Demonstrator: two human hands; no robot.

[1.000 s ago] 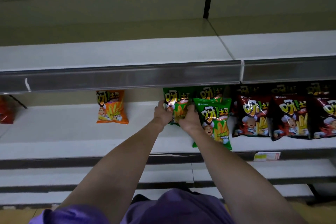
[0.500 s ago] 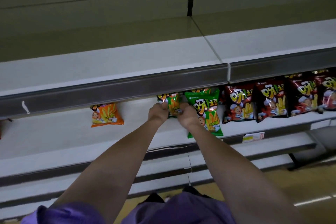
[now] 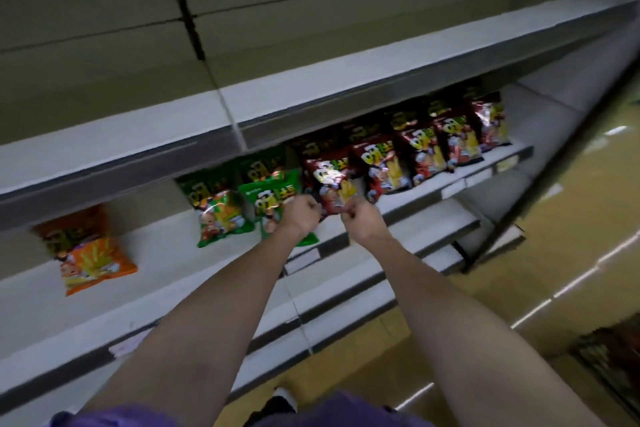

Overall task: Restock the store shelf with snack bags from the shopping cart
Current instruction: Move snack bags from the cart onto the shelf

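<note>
**At the middle shelf: a red bag held by both hands**

On the middle shelf (image 3: 166, 274), a red snack bag (image 3: 331, 189) is pinched at its lower edge by the left hand (image 3: 300, 216) and the right hand (image 3: 363, 220), fingers curled. Just left of it, two green bags (image 3: 217, 208) are stood, one partly hidden behind the left hand. A row of red bags (image 3: 420, 149) is lined up to the right. An orange bag (image 3: 86, 253) is set well apart at the left.

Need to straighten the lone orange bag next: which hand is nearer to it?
Left. The left hand is in front of the green bags, some way to the right of the orange bag. The right hand is farther right, by the red bags.
</note>
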